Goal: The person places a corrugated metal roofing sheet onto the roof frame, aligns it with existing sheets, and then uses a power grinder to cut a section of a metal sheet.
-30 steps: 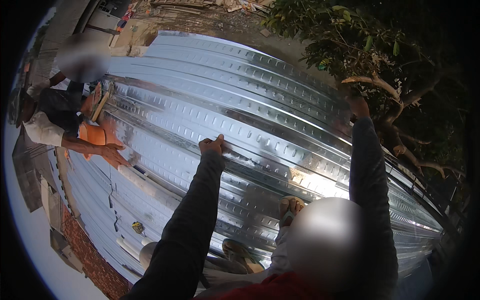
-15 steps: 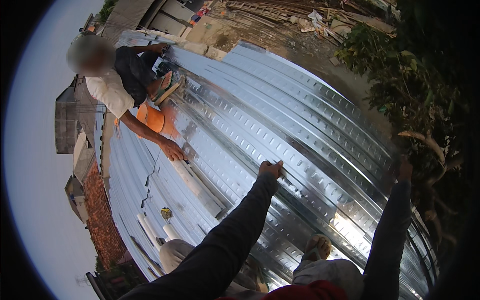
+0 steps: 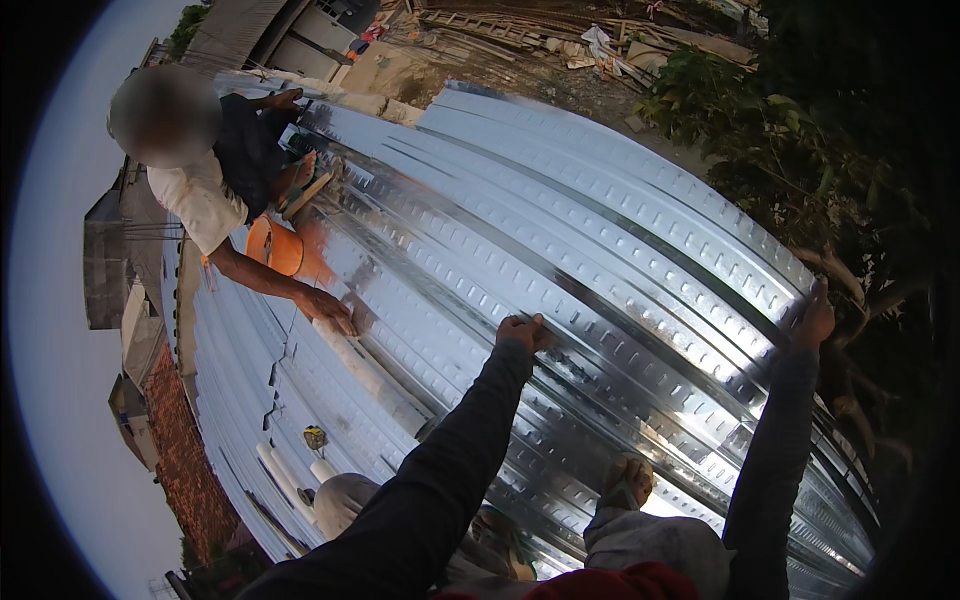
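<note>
A long, shiny ribbed metal decking sheet [image 3: 600, 165] with rows of small embossed marks stretches from the far left to the right. My left hand [image 3: 523, 333] is closed on a raised rib or edge near the middle of the metal. Further right, my right hand [image 3: 812, 320] has its fingers wrapped round the sheet's outer edge, by the foliage. Across the decking, a crouching co-worker [image 3: 200, 195] reaches one hand [image 3: 325, 308] to the end of a long pale bar [image 3: 375, 380]. That worker's other hand is at the sheets' far end.
An orange bucket [image 3: 275, 246] stands beside the co-worker. A yellow tape measure [image 3: 315, 437] and white pipes [image 3: 283, 470] lie on the decking to my left. My sandalled foot [image 3: 632, 478] rests on the metal. Leafy branches [image 3: 770, 150] border the right side; timber [image 3: 490, 28] is piled beyond.
The outer sheet's right edge has come up and shows more of its face, with my right hand on it. My left hand keeps its grip. The whole view has shifted slightly.
</note>
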Demonstrator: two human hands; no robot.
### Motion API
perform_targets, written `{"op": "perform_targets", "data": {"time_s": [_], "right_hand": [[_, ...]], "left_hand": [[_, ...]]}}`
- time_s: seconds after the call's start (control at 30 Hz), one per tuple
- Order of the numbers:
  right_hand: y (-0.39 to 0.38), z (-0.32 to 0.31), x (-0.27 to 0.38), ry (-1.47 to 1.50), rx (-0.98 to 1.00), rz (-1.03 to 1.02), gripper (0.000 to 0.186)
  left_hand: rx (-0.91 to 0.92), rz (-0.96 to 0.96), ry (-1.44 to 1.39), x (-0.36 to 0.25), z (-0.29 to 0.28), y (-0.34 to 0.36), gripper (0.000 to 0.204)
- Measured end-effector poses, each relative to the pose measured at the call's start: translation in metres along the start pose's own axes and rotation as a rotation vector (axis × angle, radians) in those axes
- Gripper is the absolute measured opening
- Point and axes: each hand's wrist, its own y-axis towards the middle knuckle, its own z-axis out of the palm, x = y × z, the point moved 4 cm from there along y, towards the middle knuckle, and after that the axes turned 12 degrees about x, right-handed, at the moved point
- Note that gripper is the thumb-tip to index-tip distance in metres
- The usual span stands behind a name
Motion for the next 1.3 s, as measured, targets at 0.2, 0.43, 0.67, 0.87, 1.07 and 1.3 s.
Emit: {"op": "perform_targets", "data": {"time_s": [0.2,0.43,0.67,0.87,1.07,1.3], "right_hand": [[-0.038,0.002,0.041,0.350,0.121,0.235,0.040],[-0.051,-0.017,0.079,0.479,0.078,0.025,0.036],[-0.100,-0.049,0.147,0.563,-0.076,-0.115,0.031],[-0.118,-0.047,0.153,0.589,-0.077,-0.104,0.035],[-0.132,-0.041,0.150,0.506,-0.066,-0.095,0.045],[-0.112,-0.044,0.136,0.447,-0.198,-0.051,0.050]], "left_hand": [[0.007,0.015,-0.020,0.004,-0.007,0.002,0.055],[-0.028,0.103,-0.011,0.016,-0.030,0.018,0.070],[-0.382,1.206,0.837,-0.101,0.035,-0.075,0.057],[-0.213,1.329,1.457,-0.227,0.120,-0.085,0.040],[-0.062,0.906,1.944,-0.214,0.153,-0.046,0.054],[-0.156,0.947,1.909,-0.205,0.159,-0.032,0.051]]}}
